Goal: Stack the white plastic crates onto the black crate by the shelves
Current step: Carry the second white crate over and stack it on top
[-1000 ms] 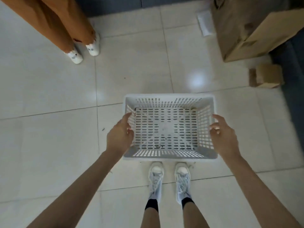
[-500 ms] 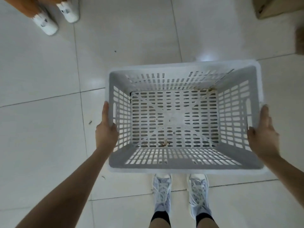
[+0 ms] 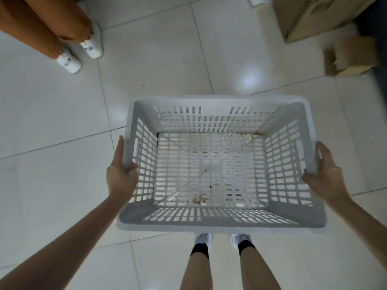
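A person holds a white plastic crate (image 3: 211,164) in both hands above a tiled floor (image 3: 52,126), seen from above.

The crate is lifted clear of the floor in front of the person's legs; the left hand (image 3: 120,174) clasps its left rim and the right hand (image 3: 323,178) its right rim, thumbs on top, the other fingers hidden under the edge. Inside lie only a few small scraps, too blurred to identify. The crate hides most of the person's white shoes (image 3: 202,239). The floor is glossy pale tile. Top left stands a second person (image 3: 52,24) in orange trousers, cut off above the shins. Top right, a large cardboard box (image 3: 310,15) runs out of view, with a smaller, blurred box (image 3: 351,57) beside it.
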The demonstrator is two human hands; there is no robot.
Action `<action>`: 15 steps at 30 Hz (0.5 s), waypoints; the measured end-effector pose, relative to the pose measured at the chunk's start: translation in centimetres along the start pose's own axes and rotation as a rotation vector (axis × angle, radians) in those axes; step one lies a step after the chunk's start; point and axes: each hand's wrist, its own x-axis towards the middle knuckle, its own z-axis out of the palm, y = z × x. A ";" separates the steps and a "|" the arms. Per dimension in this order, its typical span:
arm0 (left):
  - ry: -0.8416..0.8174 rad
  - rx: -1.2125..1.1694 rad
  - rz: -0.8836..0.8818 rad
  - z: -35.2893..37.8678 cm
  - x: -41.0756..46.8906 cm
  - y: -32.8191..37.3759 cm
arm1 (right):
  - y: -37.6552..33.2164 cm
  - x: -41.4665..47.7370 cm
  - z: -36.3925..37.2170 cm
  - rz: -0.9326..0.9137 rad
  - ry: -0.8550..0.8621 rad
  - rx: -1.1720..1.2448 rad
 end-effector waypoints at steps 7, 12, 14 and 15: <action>0.015 0.018 0.138 -14.7 -6.3 12.0 | -4.8 -11.3 -14.1 -0.116 0.020 0.251; -0.077 0.010 0.230 -25.4 -11.5 19.9 | -8.9 -20.1 -24.5 -0.050 0.212 0.444; -0.111 0.022 0.254 -28.7 -13.2 22.1 | -9.7 -23.7 -28.5 -0.043 0.276 0.409; -0.113 0.022 0.275 -30.0 -13.8 22.8 | -9.7 -25.6 -30.3 -0.025 0.297 0.395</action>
